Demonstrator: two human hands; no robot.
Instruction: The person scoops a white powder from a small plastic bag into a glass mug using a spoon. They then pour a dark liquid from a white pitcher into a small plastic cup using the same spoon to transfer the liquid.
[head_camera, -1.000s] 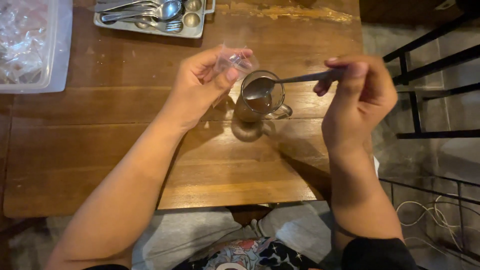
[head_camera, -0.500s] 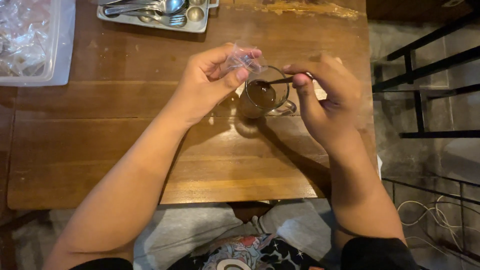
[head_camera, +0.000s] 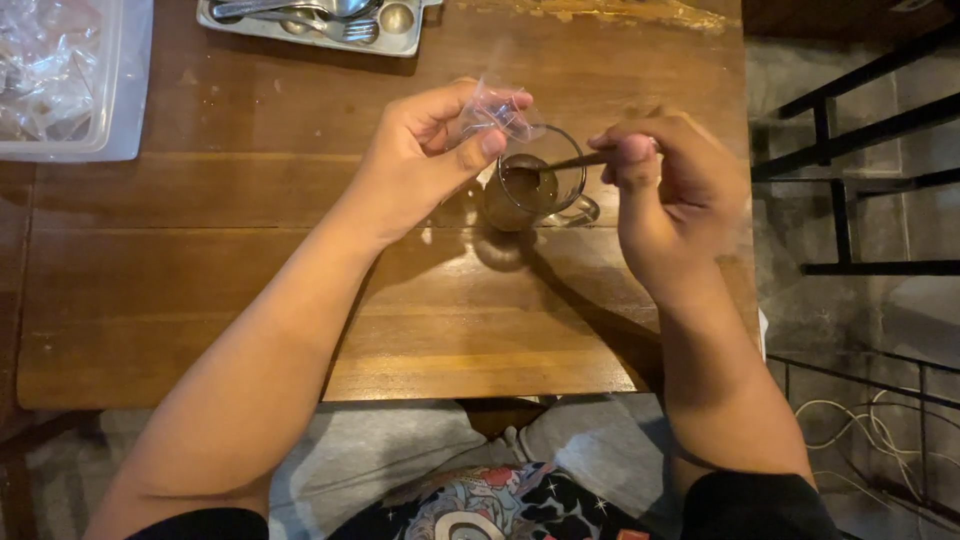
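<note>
The right hand pinches the thin handle of a spoon between thumb and fingertips, closed firmly on it, with the bowl end dipped into the brown liquid inside a clear glass mug. The left hand is closed too, thumb and forefinger clamped on a small, crumpled clear plastic sachet held just above the mug's far rim (whether anything is left inside it cannot be told).

A second ago the spoon lay nearly level across the mug's mouth, its handle stretching well out to the right; now the right hand has drawn in close beside the mug and the spoon tilts down into the drink. That shift reads as stirring under way, with the sachet's part seemingly done.

The mug stands upright on the wooden table, its handle turned toward the right hand. At the far edge sits a metal tray of cutlery, and at the far left corner a clear plastic bin of crinkled wrappers, both well apart from the hands.
</note>
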